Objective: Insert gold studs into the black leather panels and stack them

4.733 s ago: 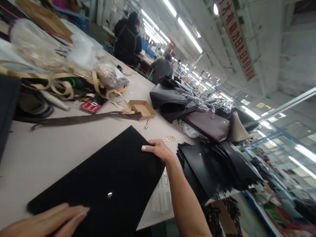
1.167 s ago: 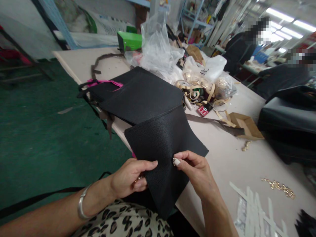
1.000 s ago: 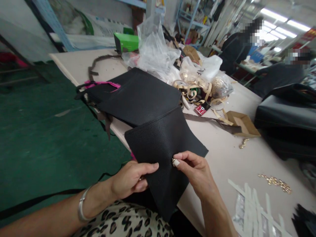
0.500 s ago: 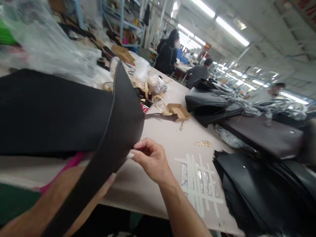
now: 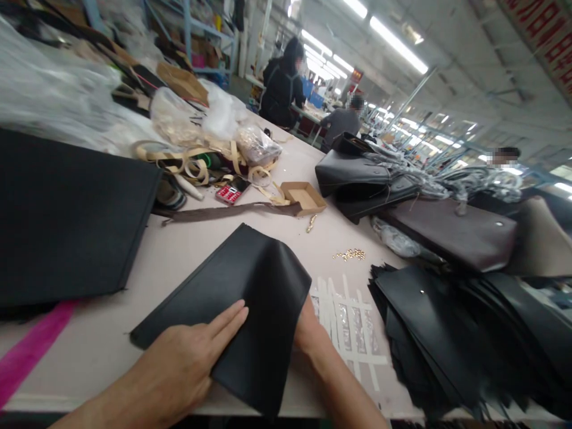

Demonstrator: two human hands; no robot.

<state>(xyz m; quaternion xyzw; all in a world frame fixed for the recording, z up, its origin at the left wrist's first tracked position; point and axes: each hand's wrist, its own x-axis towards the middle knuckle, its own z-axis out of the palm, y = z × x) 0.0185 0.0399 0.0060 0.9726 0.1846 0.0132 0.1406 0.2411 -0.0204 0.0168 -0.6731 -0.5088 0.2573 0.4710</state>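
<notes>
A black leather panel (image 5: 243, 292) lies on the pale table (image 5: 179, 250) in front of me, its right side draped over my right hand. My left hand (image 5: 187, 357) rests flat on the panel's near part, fingers stretched out. My right hand (image 5: 308, 330) is under the panel's right edge; only the wrist and the heel of the hand show, the fingers are hidden. Small gold studs (image 5: 349, 255) lie on the table just beyond.
A stack of black panels (image 5: 67, 214) fills the left, with a pink strip (image 5: 36, 345) below it. Cut black leather pieces (image 5: 429, 322) are piled at the right, dark handbags (image 5: 357, 176) behind them. A small cardboard box (image 5: 304, 196), white strips (image 5: 348, 310), plastic bags and seated people farther back.
The panel was held up and folded over in both hands; now it is laid down on the table. My left hand has flattened on it and my right has slipped beneath its edge.
</notes>
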